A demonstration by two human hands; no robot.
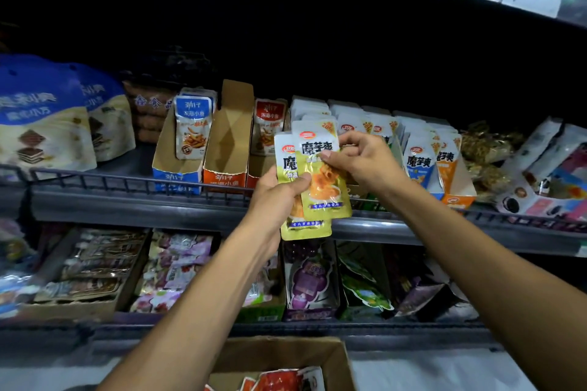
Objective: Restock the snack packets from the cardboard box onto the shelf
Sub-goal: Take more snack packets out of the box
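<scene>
Head view: two yellow-green snack packets (313, 178) held overlapped before shelf (133, 205). Rear packet gripped by left hand (279, 197), thumb across front. Front packet pinched by right hand (359, 159) fingers (330, 157). Cardboard box (286, 359) below hands, red packets (279, 379) inside.

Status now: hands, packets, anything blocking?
Left hand grips yellow packets low. Right hand pinches front one. Box below. Shelf unobstructed.

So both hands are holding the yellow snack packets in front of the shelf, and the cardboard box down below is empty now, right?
Not quite. Both hands, left hand and right hand, do hold the yellow snack packets in front of the shelf, but the head view shows the cardboard box below still has red packets in it.
</scene>
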